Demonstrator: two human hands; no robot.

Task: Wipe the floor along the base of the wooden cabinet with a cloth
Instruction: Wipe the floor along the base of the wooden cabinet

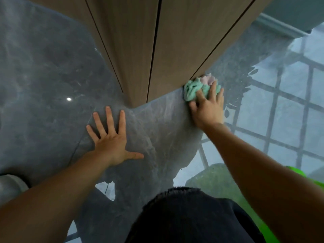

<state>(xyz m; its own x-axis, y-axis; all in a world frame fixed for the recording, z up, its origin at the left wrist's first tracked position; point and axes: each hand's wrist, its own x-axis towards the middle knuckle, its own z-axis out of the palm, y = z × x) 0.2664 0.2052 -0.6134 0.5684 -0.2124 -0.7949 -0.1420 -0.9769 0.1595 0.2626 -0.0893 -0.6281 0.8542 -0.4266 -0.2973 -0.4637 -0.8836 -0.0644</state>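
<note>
At center right I see my right hand pressing the bunched cloth against the cabinet base; my left hand lies flat, grip released, on the floor.

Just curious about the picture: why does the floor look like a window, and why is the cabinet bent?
Head view: the glossy grey stone floor mirrors window bars; the wide lens bows the brown wooden cabinet; the right hand on the crumpled green cloth looks slightly motion-blurred.
</note>
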